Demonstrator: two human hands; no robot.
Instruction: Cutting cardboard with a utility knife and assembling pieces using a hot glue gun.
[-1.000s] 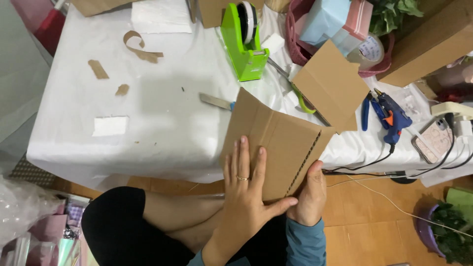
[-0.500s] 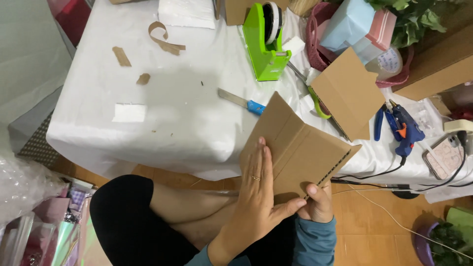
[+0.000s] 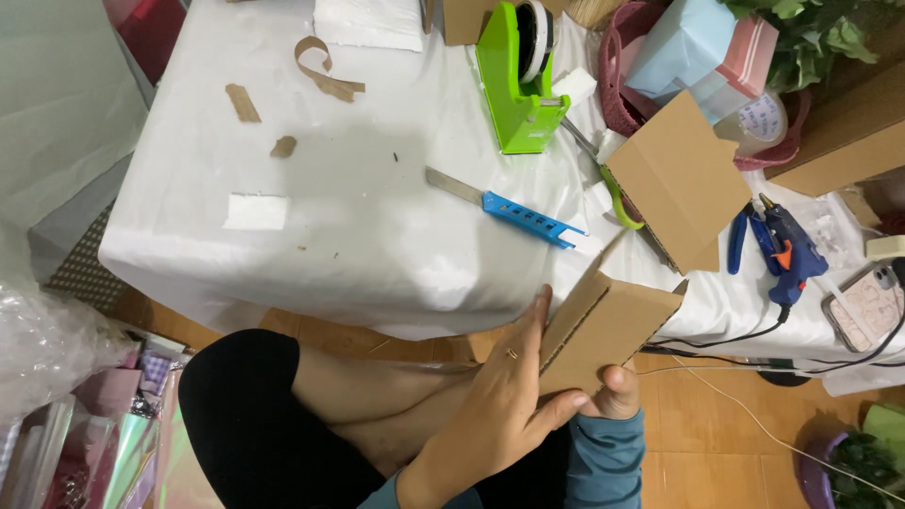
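I hold a folded piece of brown corrugated cardboard point(image 3: 615, 325) just off the near edge of the white-covered table point(image 3: 358, 236), above my lap. My left hand point(image 3: 504, 396), with a ring on one finger, lies flat against the cardboard's left face, its thumb hooked under the bottom edge. Only the fingers of my right hand point(image 3: 615, 391) show, gripping the bottom from behind. A second cardboard piece point(image 3: 679, 179) lies on the table behind it.
On the table are a blue utility knife point(image 3: 509, 209), a green tape dispenser point(image 3: 523, 85), green-handled scissors point(image 3: 617, 193), a blue glue gun point(image 3: 787, 250) with its cord, a phone point(image 3: 863, 306), a pink basket point(image 3: 627, 85), a white foam piece point(image 3: 256, 211) and cardboard scraps point(image 3: 325, 71).
The cardboard has been turned and folded narrower, and now shows its corrugated edge. Both hands have stayed on it and shifted slightly right and lower in view.
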